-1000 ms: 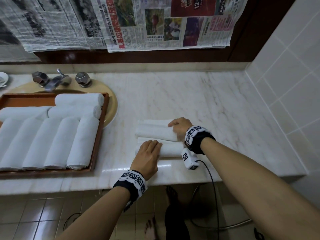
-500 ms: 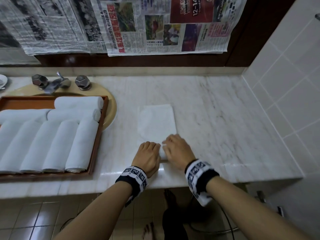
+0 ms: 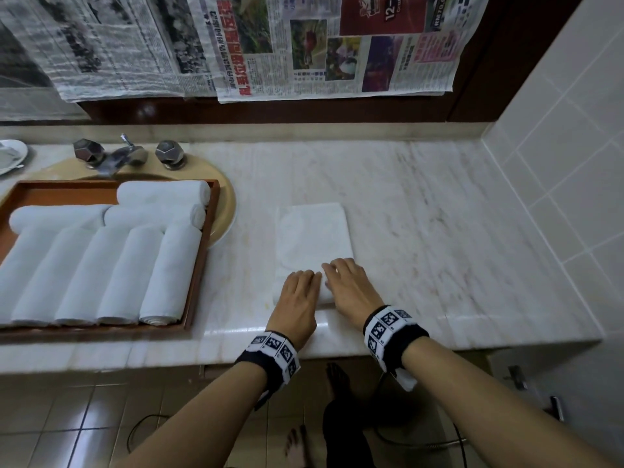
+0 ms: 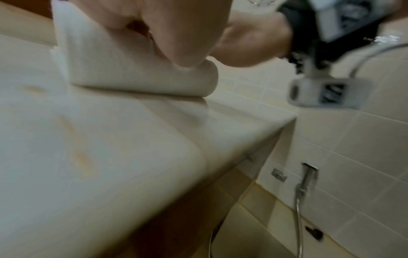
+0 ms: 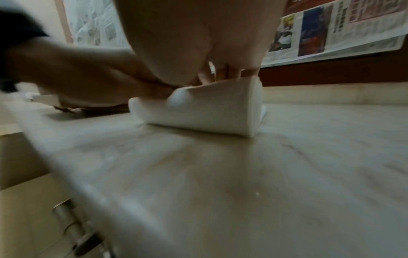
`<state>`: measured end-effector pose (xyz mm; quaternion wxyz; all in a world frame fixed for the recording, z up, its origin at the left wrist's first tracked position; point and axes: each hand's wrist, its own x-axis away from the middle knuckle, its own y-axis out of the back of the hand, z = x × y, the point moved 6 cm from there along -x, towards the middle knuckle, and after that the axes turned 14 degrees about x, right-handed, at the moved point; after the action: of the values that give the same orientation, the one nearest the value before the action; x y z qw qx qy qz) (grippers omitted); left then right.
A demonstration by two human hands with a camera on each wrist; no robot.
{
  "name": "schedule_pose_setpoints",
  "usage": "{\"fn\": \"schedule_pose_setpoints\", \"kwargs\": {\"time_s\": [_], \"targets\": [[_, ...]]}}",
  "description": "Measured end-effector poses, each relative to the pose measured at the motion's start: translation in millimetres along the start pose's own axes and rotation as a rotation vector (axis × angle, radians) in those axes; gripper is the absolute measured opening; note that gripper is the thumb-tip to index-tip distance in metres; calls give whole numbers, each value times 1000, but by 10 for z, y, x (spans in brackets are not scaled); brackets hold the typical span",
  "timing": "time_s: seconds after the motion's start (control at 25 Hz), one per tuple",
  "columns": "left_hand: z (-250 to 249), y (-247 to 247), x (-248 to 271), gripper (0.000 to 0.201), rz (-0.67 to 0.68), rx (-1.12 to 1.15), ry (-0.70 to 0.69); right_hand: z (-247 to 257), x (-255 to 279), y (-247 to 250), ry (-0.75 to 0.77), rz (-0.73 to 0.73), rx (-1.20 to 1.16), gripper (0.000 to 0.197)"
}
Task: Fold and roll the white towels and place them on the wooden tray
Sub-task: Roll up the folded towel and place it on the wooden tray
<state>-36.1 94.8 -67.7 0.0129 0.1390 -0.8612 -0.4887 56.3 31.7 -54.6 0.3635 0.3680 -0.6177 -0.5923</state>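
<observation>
Towel's gone from folded bundle to flat strip, roll just started

Left hand (image 3: 297, 298) and right hand (image 3: 351, 288) curl fingers over the folded white towel (image 3: 312, 234) near edge on the marble counter (image 3: 439, 231); keeps it tight; wooden tray (image 3: 199, 265) waits left.

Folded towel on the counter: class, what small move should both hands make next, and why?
Probably push the roll forward, away from the counter edge. The left hand and right hand rest on a short roll at the near end of the folded towel, while most of its length lies flat ahead and the wooden tray awaits it.
</observation>
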Motion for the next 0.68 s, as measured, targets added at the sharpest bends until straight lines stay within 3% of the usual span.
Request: {"fn": "schedule_pose_setpoints", "kwargs": {"time_s": [0.2, 0.32, 0.4, 0.52, 0.68], "targets": [[85, 133, -375, 46, 115, 56, 98, 56, 98, -132, 4, 26, 81, 51], [7, 194, -274, 51, -29, 33, 86, -54, -130, -51, 33, 20, -20, 39], [-37, 142, -118, 60, -117, 50, 13, -69, -214, 2, 80, 120, -55, 38], [-43, 55, 23, 61, -113, 87, -8, -88, -221, -42, 78, 259, -65, 31], [67, 75, -181, 49, -3, 17, 56, 2, -56, 20, -36, -29, 22, 38]]}}
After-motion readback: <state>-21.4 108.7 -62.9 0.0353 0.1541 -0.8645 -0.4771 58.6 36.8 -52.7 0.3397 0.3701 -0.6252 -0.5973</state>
